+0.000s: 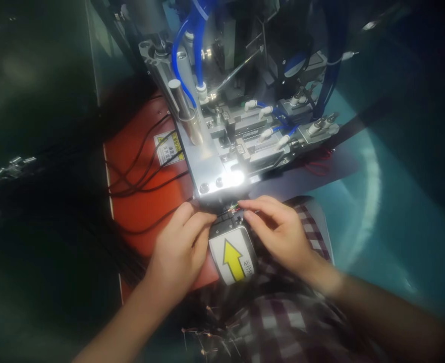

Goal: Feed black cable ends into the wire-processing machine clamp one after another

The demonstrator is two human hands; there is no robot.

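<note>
The stripped cable end [233,206], with thin coloured wires fanned out, lies in a small black fixture [230,218] at the front edge of the machine, just above a white plate bearing a yellow arrow [233,258] that points into the machine. The left hand [179,247] has its thumb and forefinger pinched together on the black cable at the left side of the fixture. The right hand [279,229] reaches in from the right, forefinger stretched along the top and fingertips pressed on the wire ends; whether it actually grips a wire or only holds them down cannot be told.

Doing this well seems to call for each wire to lie flat and separate in its own groove, the cable held straight along the arrow's line, and the fingertips kept low and clear of the bright metal base plate [211,171] and the clamp block [245,146] just beyond.

Further out, blue air hoses [186,45] loop over a pneumatic cylinder [180,103]. Black cables [143,171] trail across the orange mat [139,201] to the left, past a yellow warning label [168,147]. More wire ends lie on the checked cloth [275,317] below.
</note>
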